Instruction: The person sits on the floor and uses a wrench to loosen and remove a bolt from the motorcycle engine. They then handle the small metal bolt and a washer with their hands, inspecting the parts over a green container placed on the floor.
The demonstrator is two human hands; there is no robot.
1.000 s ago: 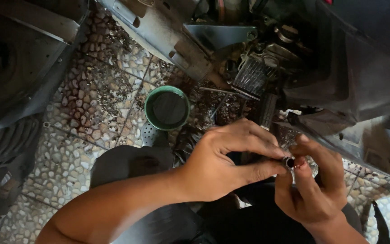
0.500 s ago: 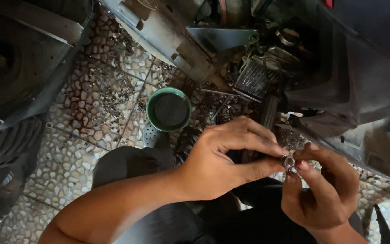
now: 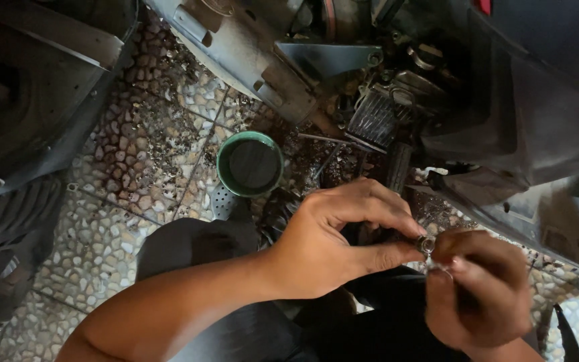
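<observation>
While the left hand (image 3: 330,248) pinches a small metal ring (image 3: 426,244) between thumb and forefinger, the right hand (image 3: 480,291) closes its fingertips on something thin at the ring, perhaps a clip. Ring is off the engine (image 3: 376,114), not refitted. Behind, a green cup (image 3: 250,163) on the floor (image 3: 95,248) holds dark liquid

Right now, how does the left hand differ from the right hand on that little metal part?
The left hand comes in from the left, back facing up, thumb and fingers pinching the small metal ring-shaped part. The right hand sits lower right, fingers curled, fingertips meeting the part from below, slightly blurred. Both are bare and touch the part.
</observation>
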